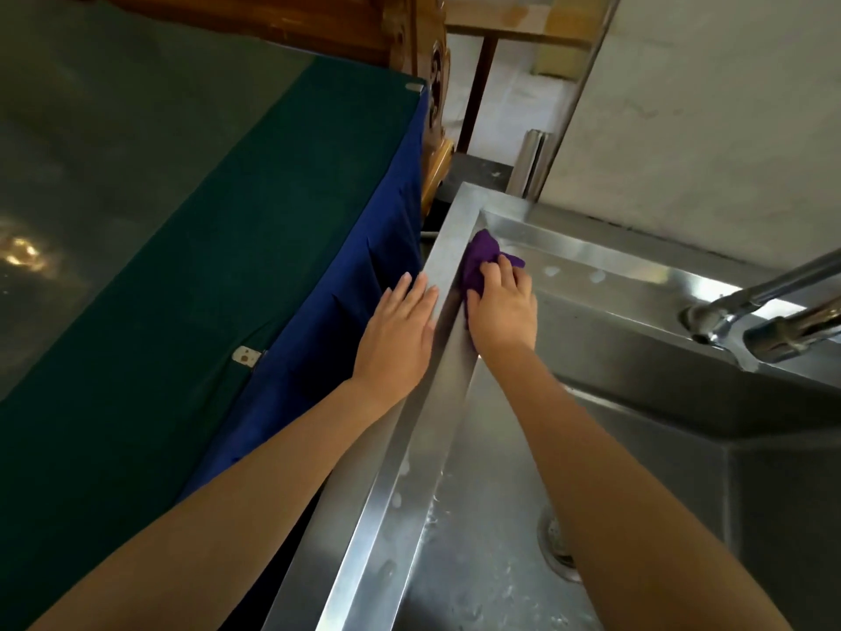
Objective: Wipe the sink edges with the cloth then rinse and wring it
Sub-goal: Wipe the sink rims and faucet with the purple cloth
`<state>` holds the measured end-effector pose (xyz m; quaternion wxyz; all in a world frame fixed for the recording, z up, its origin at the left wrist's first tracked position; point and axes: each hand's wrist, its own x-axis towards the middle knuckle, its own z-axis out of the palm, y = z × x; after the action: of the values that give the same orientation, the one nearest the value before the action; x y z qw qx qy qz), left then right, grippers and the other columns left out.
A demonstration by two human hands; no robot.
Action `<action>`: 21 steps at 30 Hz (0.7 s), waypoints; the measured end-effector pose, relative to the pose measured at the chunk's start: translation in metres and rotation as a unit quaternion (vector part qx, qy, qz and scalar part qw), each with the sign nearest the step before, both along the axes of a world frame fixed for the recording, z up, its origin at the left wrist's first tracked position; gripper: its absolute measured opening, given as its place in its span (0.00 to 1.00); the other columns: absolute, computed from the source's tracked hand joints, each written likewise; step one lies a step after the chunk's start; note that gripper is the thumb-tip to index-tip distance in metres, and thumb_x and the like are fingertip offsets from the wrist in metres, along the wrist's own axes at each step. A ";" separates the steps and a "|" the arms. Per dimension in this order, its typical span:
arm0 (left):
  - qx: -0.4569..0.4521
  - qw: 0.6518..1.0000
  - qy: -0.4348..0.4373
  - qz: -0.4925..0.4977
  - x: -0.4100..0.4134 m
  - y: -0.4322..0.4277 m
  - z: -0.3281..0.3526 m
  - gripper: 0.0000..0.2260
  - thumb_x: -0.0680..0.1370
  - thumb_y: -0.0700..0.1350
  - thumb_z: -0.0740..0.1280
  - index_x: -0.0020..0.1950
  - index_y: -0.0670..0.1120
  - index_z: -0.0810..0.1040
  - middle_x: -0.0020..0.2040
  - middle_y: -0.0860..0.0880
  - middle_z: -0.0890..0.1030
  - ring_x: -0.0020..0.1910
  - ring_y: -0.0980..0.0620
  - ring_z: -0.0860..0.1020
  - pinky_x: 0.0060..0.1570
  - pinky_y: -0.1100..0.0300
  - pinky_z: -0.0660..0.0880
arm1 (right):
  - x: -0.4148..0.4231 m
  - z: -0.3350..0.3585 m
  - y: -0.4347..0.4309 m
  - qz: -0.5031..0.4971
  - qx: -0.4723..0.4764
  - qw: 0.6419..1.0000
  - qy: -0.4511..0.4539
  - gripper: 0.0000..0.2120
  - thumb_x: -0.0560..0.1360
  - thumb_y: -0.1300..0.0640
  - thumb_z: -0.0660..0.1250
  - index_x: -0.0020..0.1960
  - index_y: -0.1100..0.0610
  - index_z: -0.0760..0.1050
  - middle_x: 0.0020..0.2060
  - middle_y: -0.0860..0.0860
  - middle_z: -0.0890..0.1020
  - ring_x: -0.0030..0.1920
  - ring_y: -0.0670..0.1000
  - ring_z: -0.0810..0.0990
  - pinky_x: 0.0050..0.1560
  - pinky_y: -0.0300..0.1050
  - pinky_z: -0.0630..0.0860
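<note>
A purple cloth (481,259) lies bunched on the inner side of the steel sink's left edge (412,453), near the far left corner. My right hand (500,307) presses it against the metal, fingers curled over the cloth. My left hand (398,330) rests flat on the outer side of the same edge, fingers straight, holding nothing. Most of the cloth is hidden under my right hand.
A chrome faucet (769,316) reaches in from the right over the basin; the drain (557,546) shows beside my right forearm. A table under green and blue fabric (191,248) stands close on the left. A pale wall (710,111) runs behind the sink.
</note>
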<state>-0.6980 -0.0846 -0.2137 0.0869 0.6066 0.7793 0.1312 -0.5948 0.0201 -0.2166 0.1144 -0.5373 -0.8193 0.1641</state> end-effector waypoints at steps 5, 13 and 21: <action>-0.010 0.999 0.031 -0.002 0.002 0.028 0.002 0.23 0.83 0.50 0.48 0.77 0.47 0.51 0.79 0.48 0.50 0.78 0.51 0.45 0.74 0.57 0.40 | -0.008 -0.001 0.027 -0.021 0.036 0.998 0.047 0.13 0.77 0.58 0.59 0.62 0.58 0.70 0.65 0.55 0.73 0.63 0.58 0.68 0.62 0.51 0.65; -0.053 0.996 0.070 -0.008 0.006 0.065 -0.004 0.28 0.82 0.57 0.43 0.77 0.44 0.44 0.79 0.45 0.44 0.77 0.50 0.41 0.76 0.54 0.40 | 0.049 -0.004 0.031 -0.224 0.070 0.951 0.201 0.16 0.76 0.62 0.62 0.63 0.63 0.70 0.64 0.60 0.74 0.64 0.61 0.68 0.64 0.55 0.67; -0.043 0.997 0.069 -0.014 0.008 0.062 -0.002 0.28 0.81 0.57 0.42 0.77 0.43 0.44 0.79 0.45 0.44 0.77 0.51 0.40 0.76 0.55 0.39 | 0.085 -0.024 0.058 -0.273 0.049 0.958 0.070 0.23 0.78 0.60 0.56 0.69 0.69 0.60 0.73 0.66 0.60 0.74 0.63 0.55 0.74 0.57 0.51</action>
<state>-0.6903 -0.0223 -0.2156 0.0606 0.6204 0.7801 0.0540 -0.5094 0.0777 -0.2407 0.2379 -0.7215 -0.6384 0.1238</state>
